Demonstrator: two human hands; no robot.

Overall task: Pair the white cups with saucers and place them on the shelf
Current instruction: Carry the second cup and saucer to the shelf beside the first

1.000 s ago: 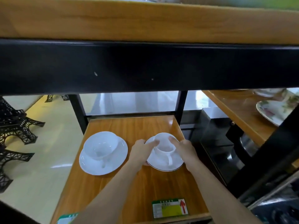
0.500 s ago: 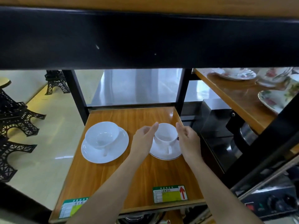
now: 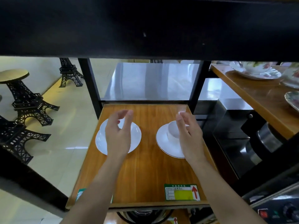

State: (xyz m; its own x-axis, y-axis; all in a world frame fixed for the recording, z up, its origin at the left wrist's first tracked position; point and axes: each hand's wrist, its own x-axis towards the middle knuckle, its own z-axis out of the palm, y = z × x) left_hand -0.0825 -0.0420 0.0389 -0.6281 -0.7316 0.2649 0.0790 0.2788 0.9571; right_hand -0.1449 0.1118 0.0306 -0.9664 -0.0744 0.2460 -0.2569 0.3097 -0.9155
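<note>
hands (image 3: 119, 135) empty above shelved cups (image 3: 174, 130)

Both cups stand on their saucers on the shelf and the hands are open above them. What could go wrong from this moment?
1. The right hand hangs close over the right cup; a careless move could tip it off its saucer.
2. The left hand covers the left cup, so a bump there is also possible.
</note>
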